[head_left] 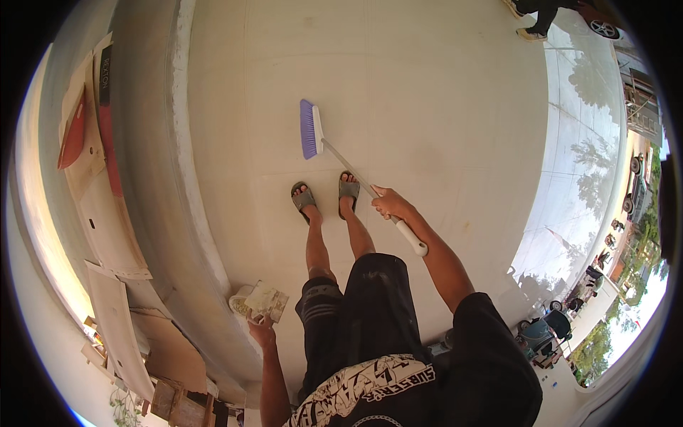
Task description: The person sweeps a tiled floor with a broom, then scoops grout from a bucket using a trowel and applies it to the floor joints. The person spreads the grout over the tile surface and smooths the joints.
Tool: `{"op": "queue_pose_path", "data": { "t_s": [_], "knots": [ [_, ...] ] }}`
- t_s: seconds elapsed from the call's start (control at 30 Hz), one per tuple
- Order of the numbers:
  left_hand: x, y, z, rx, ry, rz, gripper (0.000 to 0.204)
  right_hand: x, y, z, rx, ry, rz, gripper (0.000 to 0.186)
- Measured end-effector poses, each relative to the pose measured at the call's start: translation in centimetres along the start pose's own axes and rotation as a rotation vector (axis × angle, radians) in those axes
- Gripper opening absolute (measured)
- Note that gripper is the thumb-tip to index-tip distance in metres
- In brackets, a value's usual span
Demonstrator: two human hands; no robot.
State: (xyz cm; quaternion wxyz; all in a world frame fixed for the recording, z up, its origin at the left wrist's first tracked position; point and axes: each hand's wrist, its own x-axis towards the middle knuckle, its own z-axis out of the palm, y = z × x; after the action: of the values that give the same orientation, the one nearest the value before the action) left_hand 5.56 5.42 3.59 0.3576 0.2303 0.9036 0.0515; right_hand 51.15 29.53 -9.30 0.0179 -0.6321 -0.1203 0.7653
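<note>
Past the shirt (491,363), forward-reaching right fingers (386,203) grip a broom (309,129), left fingers (262,327) apparently a dustpan (268,299).

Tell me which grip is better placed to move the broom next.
Right, I'd judge: the right grip is closed around the shaft of the broom, while the left grip is well apart from it, holding a pale flat item.

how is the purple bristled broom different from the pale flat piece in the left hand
The purple-bristled, grey-handled broom is long and slim; the pale, mottled flat piece is short and broad. The broom shows vivid purple; the piece only pale tones. The broom slants forward from the right hand; the piece sits in the left hand. Both are held one-handed.
</note>
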Motion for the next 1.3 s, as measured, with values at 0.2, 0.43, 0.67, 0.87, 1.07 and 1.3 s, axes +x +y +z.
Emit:
{"op": "queue_pose_path", "data": {
  "t_s": [0.2, 0.43, 0.67, 0.87, 1.07, 1.3],
  "knots": [
    [-0.5, 0.7, 0.1, 0.018, 0.027, 0.053, 0.064, -7.6, 9.6, -11.8, 0.092, 0.355, 0.061, 0.07],
    [-0.9, 2.5, 2.2, 0.001, -0.05, 0.081, 0.062, -12.7, 16.5, -22.9, 0.206, 0.645, 0.167, 0.062],
    [-2.9, 3.9, 2.2, 0.108, -0.002, 0.117, 0.059, -13.8, 5.1, -10.1, 0.317, 0.31, -0.082, 0.073],
    [-2.6, 3.7, 2.1, -0.081, 0.035, 0.05, 0.06, 0.8, -8.5, 1.6, 0.397, -0.254, -0.265, 0.073],
    [-2.9, 4.7, 1.6, -0.093, 0.075, 0.004, 0.063, 8.1, -11.8, 2.2, 0.312, -0.192, -0.16, 0.078],
    [-2.4, 0.5, 1.2, 0.078, 0.173, -0.087, 0.065, -2.5, -2.8, -9.9, 0.223, 0.01, 0.024, 0.078]
  ]
}}
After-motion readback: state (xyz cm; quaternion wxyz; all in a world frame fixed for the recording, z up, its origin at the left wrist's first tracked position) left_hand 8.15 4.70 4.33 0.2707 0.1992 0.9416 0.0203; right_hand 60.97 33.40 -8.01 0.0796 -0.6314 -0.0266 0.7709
